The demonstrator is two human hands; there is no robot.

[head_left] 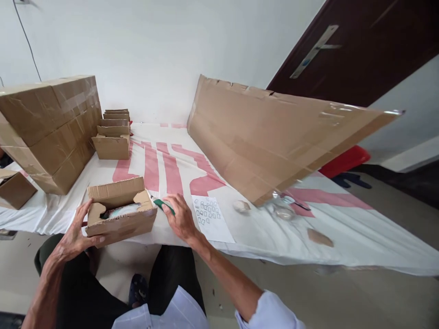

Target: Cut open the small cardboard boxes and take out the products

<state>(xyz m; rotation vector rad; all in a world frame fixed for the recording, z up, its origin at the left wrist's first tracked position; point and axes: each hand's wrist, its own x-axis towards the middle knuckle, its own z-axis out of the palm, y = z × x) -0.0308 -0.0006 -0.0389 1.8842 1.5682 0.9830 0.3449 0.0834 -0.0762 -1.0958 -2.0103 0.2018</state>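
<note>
Gripping the open box at its left end, the left hand has its fingers spread along the wall, thumb low on the near side; the right hand has its fingers closed round a green cutter, its tip just beside the box's right end; between the two sets of fingers, a patterned item lies inside the box, partly hidden by inner flaps; just right of the right fingers lies a marked paper sheet, then a pale lump, a clear-wrapped item and a brown scrap; beyond them a large cardboard panel slants up, blocking the surface behind it; beyond the left fingers stand a row of open boxes and, farther left, stacked cartons that wall off that side, with a small box near their foot.
</note>
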